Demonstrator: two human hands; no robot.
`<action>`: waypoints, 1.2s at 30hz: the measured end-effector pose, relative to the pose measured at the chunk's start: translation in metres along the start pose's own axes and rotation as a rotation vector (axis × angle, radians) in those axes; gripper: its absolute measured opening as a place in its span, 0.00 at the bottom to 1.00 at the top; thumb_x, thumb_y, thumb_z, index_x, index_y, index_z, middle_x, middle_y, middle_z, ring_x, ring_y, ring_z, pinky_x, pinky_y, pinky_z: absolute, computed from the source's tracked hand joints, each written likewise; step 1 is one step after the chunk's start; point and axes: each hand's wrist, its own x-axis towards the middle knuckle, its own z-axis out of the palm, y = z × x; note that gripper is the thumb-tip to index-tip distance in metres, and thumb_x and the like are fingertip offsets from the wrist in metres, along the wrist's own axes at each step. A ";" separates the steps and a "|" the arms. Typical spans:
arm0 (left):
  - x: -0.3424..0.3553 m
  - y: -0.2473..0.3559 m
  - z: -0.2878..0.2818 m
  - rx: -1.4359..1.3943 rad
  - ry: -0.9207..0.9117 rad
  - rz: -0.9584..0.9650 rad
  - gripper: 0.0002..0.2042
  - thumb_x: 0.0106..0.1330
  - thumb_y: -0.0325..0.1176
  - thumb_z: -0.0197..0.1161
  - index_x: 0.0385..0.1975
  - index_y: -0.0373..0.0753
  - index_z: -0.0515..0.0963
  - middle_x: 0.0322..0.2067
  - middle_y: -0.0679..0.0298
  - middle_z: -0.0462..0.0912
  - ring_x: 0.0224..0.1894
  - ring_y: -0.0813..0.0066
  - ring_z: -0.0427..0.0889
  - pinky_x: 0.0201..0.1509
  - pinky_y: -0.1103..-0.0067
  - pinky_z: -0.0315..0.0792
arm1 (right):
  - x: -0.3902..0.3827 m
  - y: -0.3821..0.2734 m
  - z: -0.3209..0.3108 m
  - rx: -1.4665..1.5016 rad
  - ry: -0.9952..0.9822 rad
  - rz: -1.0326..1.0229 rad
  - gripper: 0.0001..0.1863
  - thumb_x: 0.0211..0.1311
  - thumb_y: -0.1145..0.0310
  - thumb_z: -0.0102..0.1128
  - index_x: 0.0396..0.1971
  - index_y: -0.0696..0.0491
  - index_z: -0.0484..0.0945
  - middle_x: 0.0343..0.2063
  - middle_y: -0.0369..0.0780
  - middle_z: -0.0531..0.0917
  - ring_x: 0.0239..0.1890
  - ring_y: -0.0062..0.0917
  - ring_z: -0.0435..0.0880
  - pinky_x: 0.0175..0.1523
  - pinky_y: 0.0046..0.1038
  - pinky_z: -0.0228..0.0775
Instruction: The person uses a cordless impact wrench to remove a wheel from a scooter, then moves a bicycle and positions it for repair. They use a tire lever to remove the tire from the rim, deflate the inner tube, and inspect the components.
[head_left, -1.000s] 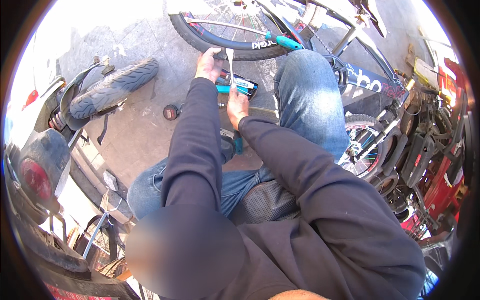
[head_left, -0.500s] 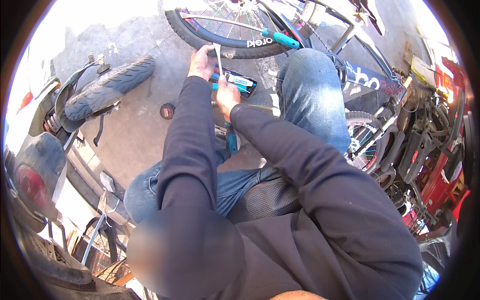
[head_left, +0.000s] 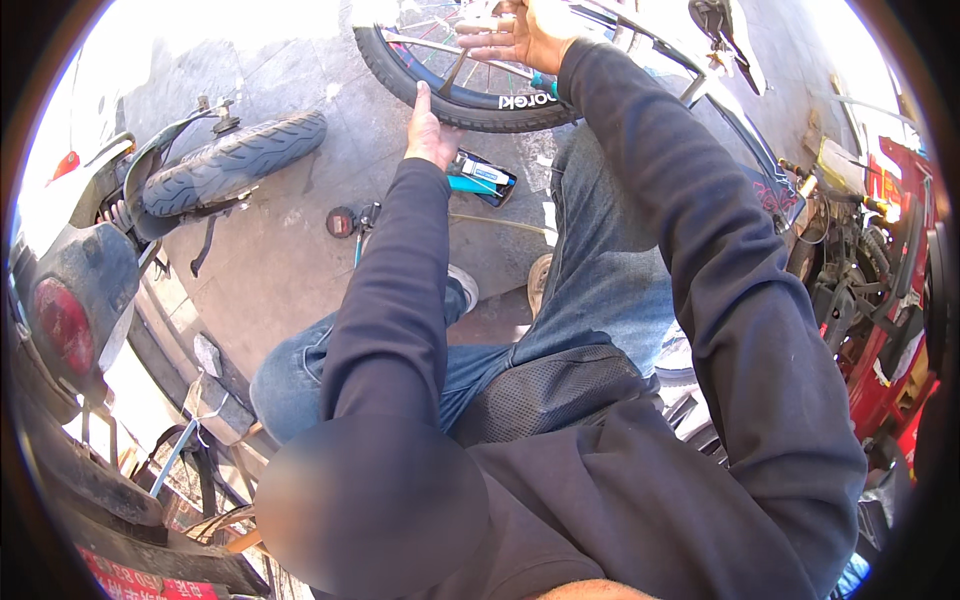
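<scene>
A bicycle wheel point(head_left: 378, 62) with a black tyre lies across the far middle of the view. My left hand point(head_left: 432, 137) holds the tyre's near left edge, its thumb upright against the tyre and its fingers beside the outer edge. Over the spokes, my right hand point(head_left: 530, 38) is open, with fingers stretched to the left. A dark lever point(head_left: 455, 76) rests with its flat end at the rim just below those fingers; whether they touch it cannot be made out. A second metal lever with a teal handle point(head_left: 543, 86) crosses the rim, partly hidden by my right sleeve.
Below the tyre lies a black tray with a white tube point(head_left: 484, 173) and teal items. A small round dark object point(head_left: 341, 221) and a metal tool point(head_left: 367, 216) are on the floor. A motorcycle wheel point(head_left: 235, 165) stands left, red machinery point(head_left: 895, 300) right.
My right hand has moved up and right, off the pale lever it held, and its fingers are now spread. My left hand has shifted from that lever onto the tyre edge.
</scene>
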 end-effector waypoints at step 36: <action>0.032 0.012 0.005 0.258 0.342 0.441 0.36 0.70 0.58 0.61 0.52 0.19 0.73 0.50 0.48 0.81 0.49 0.65 0.81 0.58 0.69 0.72 | 0.048 0.056 0.010 -0.501 0.100 0.128 0.22 0.74 0.53 0.48 0.29 0.57 0.76 0.10 0.34 0.62 0.12 0.23 0.58 0.23 0.34 0.60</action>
